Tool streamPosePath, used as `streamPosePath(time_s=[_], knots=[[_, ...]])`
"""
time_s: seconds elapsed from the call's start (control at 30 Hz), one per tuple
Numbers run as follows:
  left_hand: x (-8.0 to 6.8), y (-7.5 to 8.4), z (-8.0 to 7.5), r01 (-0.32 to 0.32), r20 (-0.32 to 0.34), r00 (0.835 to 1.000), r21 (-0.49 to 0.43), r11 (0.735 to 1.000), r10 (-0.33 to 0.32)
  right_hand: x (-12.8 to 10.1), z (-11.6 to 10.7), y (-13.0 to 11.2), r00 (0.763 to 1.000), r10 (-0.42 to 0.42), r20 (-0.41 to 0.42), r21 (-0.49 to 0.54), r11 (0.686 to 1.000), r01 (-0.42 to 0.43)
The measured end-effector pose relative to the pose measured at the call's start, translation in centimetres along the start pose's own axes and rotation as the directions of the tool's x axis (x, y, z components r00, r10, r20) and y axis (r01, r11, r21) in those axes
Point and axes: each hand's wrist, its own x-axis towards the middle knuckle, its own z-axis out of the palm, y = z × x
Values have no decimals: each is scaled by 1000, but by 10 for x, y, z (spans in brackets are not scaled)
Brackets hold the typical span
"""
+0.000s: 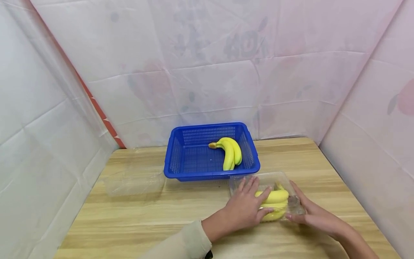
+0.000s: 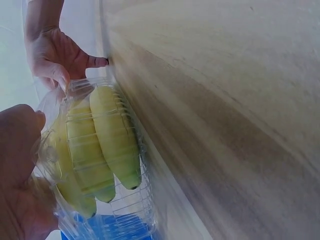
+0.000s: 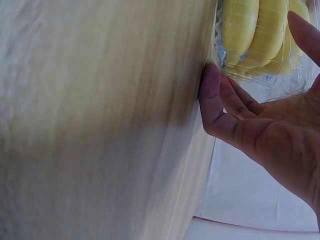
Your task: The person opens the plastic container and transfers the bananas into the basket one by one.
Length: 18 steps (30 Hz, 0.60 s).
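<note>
A clear plastic box [image 1: 237, 181] holding bananas [image 2: 112, 135] lies on the table at front right in the head view. My left hand [image 1: 245, 207] lies over its top with fingers spread and straight, pressing on the plastic. At the box's right end my right hand [image 1: 315, 216] holds it, thumb on the near corner and fingers bent along the far side. In the right wrist view, the fingertips [image 3: 210, 75] are right at the box's lower edge, close to the tabletop. Part of the box is hidden beneath my left hand.
Behind the box stands a blue plastic basket [image 1: 194, 175] with a bunch of bananas [image 1: 229, 151] in its right half. Another clear plastic container [image 1: 136, 184] sits on the wooden table [image 1: 129, 223] at the left. White printed sheets [image 1: 207, 82] wall the back and both sides.
</note>
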Motion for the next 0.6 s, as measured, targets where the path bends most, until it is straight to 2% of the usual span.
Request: streamPosePath(time_s=[0.4,0.6], knots=[[2,6,2,13,-4,1000,14,1000,-13,-3,-1,5,999,-46,-23,32,998,46],[0,5,2,18,-6,1000,37,999,-18,-1,-1,6,998,-63,1,66,996,63]])
